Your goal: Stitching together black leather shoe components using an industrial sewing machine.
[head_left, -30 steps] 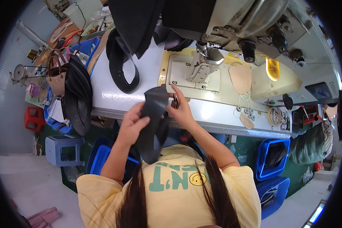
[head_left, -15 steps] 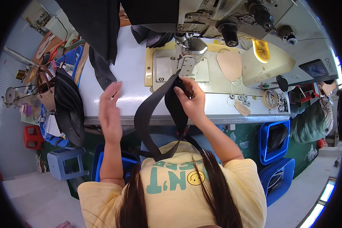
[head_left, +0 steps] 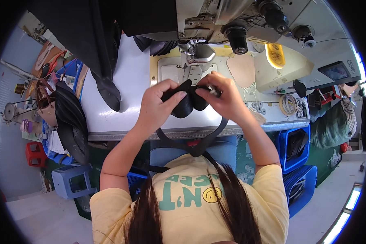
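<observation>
My left hand [head_left: 156,103] and my right hand [head_left: 223,95] come together just in front of the sewing machine [head_left: 202,55]. Both are closed, pinching a black fabric strap [head_left: 197,149] between thumb and fingers. Its two upper parts meet between my hands, and the rest hangs in a loop past the table's front edge toward my lap. A small pale object [head_left: 212,92] shows among the fingers of my right hand; its kind cannot be made out. The needle area is partly hidden behind my hands.
Black fabric [head_left: 83,44] hangs over the table [head_left: 130,120] at the left. A beige template [head_left: 240,70], cord and small metal rings [head_left: 257,107] lie right of the machine. Blue baskets [head_left: 293,148] stand below right, a blue-grey stool [head_left: 73,179] below left.
My left hand has moved right from above the table and taken hold of the strap. My right hand has shifted slightly right. The strap's loop is now wider and lower.
</observation>
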`<state>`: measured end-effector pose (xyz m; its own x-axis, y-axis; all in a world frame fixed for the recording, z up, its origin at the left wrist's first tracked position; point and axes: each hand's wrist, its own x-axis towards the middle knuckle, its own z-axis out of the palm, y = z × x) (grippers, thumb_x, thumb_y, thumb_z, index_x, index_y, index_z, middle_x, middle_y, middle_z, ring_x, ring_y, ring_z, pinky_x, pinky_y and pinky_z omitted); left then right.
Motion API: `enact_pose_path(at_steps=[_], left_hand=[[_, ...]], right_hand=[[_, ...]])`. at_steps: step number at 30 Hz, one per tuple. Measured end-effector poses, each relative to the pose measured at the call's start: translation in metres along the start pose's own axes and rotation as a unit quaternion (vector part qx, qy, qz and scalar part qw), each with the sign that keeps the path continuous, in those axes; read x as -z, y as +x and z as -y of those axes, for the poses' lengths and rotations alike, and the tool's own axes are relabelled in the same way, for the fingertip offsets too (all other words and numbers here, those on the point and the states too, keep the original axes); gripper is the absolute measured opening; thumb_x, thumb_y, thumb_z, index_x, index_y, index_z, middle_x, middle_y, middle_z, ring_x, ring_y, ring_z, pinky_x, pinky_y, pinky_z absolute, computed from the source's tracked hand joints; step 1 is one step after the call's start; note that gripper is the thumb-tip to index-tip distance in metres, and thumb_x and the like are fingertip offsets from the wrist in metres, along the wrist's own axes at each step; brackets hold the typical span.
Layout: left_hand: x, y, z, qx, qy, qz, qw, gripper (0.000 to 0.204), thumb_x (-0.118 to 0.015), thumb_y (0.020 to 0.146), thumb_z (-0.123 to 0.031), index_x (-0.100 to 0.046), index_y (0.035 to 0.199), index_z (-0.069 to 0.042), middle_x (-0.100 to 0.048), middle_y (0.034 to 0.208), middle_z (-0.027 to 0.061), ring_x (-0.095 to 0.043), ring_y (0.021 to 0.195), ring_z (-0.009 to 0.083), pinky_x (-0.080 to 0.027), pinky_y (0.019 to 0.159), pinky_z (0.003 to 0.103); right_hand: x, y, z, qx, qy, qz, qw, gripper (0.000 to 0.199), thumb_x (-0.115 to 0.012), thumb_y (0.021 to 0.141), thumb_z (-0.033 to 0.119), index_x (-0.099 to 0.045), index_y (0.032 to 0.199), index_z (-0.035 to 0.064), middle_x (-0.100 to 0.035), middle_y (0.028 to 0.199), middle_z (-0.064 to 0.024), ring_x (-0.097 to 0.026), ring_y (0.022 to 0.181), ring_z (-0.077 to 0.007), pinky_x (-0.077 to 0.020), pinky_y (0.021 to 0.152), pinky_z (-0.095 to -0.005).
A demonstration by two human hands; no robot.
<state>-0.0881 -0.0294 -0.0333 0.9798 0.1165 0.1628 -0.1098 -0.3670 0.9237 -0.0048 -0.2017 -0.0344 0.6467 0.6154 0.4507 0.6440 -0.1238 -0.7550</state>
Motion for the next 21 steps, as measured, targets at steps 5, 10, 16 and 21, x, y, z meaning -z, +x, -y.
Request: enact_pose_path(at_steps=[5, 10, 16, 21], left_hand=[[-0.013, 0.001, -0.007, -0.007, -0.167, -0.095, 0.981, 0.005, -0.06, 0.076, 0.0, -0.058, 0.081, 0.0, -0.056, 0.069, -0.0005, -0.047, 0.061, 0.0024, -0.039, 0.055, 0.018], [-0.008, 0.0, 0.001, -0.16, -0.058, -0.086, 0.982, 0.008, -0.059, 0.076, 0.002, -0.059, 0.083, -0.001, -0.056, 0.069, 0.0014, -0.048, 0.061, 0.0026, -0.04, 0.056, 0.018], [0.001, 0.007, -0.005, -0.096, 0.003, 0.018, 0.995, 0.006, -0.06, 0.076, -0.002, -0.057, 0.081, -0.001, -0.054, 0.063, 0.001, -0.046, 0.057, 0.0029, -0.037, 0.052, 0.019], [0.0, 0.014, -0.002, -0.038, -0.01, 0.031, 0.999, 0.007, -0.061, 0.075, -0.004, -0.056, 0.078, 0.0, -0.052, 0.059, -0.001, -0.043, 0.055, 0.0031, -0.036, 0.051, 0.019]], right_hand=[[0.003, 0.011, -0.003, -0.147, 0.136, 0.036, 0.979, 0.012, -0.066, 0.073, 0.007, -0.058, 0.077, -0.0014, -0.055, 0.062, 0.0026, -0.047, 0.059, -0.0016, -0.0382, 0.052, -0.0179], [0.004, 0.018, 0.003, -0.189, 0.223, 0.055, 0.955, 0.009, -0.064, 0.073, 0.004, -0.058, 0.077, -0.002, -0.057, 0.067, 0.0003, -0.049, 0.061, -0.0024, -0.0419, 0.055, -0.0185], [0.007, 0.012, 0.001, -0.155, 0.184, 0.113, 0.964, 0.013, -0.061, 0.071, 0.003, -0.059, 0.083, -0.0041, -0.06, 0.071, -0.003, -0.051, 0.065, -0.0042, -0.0434, 0.059, -0.0199], [0.007, 0.008, -0.002, -0.147, 0.116, 0.137, 0.973, 0.017, -0.063, 0.071, 0.007, -0.059, 0.084, -0.0035, -0.06, 0.07, -0.0048, -0.052, 0.066, -0.0057, -0.0435, 0.062, -0.0221]])
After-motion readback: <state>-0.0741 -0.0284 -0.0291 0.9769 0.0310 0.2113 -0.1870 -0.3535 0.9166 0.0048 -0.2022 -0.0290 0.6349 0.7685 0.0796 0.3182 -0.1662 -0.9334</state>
